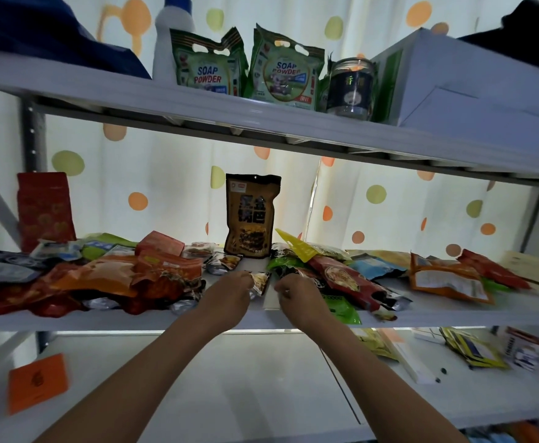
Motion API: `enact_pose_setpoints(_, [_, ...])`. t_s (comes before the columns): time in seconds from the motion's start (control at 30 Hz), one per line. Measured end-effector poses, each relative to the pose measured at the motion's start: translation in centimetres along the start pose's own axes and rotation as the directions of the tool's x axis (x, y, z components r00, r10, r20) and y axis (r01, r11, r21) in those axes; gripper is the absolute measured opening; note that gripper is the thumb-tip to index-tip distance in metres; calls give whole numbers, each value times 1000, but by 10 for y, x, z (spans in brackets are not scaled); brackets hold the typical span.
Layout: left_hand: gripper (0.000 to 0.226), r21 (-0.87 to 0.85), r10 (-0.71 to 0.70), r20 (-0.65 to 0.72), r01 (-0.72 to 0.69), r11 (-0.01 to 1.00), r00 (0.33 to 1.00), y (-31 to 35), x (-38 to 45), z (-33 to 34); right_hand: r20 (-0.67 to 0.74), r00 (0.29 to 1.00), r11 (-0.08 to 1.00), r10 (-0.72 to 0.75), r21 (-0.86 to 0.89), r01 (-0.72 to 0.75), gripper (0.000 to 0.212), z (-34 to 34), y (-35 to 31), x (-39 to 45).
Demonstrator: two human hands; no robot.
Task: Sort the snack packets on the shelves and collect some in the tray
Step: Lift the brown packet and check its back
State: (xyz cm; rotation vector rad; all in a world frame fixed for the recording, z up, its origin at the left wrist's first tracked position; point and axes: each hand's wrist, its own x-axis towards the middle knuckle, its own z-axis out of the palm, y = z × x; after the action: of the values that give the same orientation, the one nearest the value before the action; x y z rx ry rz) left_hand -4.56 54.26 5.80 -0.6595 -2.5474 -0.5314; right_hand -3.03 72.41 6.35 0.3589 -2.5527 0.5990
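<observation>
Both my hands reach onto the middle shelf (453, 311). My left hand (229, 292) is closed on a small silver snack packet (260, 282) at the shelf's centre. My right hand (297, 292) is curled just right of it, its fingers at the edge of a dark packet; whether it grips anything is unclear. A heap of orange and red packets (117, 276) lies to the left. Green, yellow, red and blue packets (341, 273) lie to the right. A tall brown pouch (251, 215) stands upright behind my hands. No tray is in view.
The top shelf holds two soap powder bags (281, 71), a jar (351, 87), a white bottle (172, 30) and a white box (472, 91). A red pouch (44, 209) stands at the middle shelf's left. The lower shelf carries an orange card (37, 382) and yellow packets (472, 346).
</observation>
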Motion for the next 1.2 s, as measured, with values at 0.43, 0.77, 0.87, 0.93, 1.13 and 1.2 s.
enact_pose_setpoints(0.43, [21, 36, 44, -91, -41, 999, 995, -42, 24, -89, -44, 998, 992, -46, -123, 40, 32, -3, -36, 78])
enact_pose_setpoints(0.77, [31, 233, 190, -90, -164, 958, 978, -90, 99, -123, -8, 994, 941, -108, -323, 99, 22, 24, -29, 155])
enact_pose_setpoints(0.87, [25, 260, 183, -67, -160, 952, 981, -102, 135, -103, -20, 995, 961, -93, -264, 85, 25, 20, -14, 190])
enact_pose_setpoints(0.93, [33, 279, 168, -54, -146, 949, 984, -108, 157, -88, -60, 997, 984, -47, -174, 36, 25, 18, -2, 215])
enact_pose_setpoints(1.13, [25, 354, 105, -32, -87, 931, 994, -118, 232, -51, -104, 994, 992, -14, -130, 0, 17, 14, 45, 295])
enact_pose_setpoints(1.2, [22, 357, 109, -66, -79, 931, 992, -119, 252, -45, -158, 987, 997, 13, -74, -25, 28, 11, 59, 322])
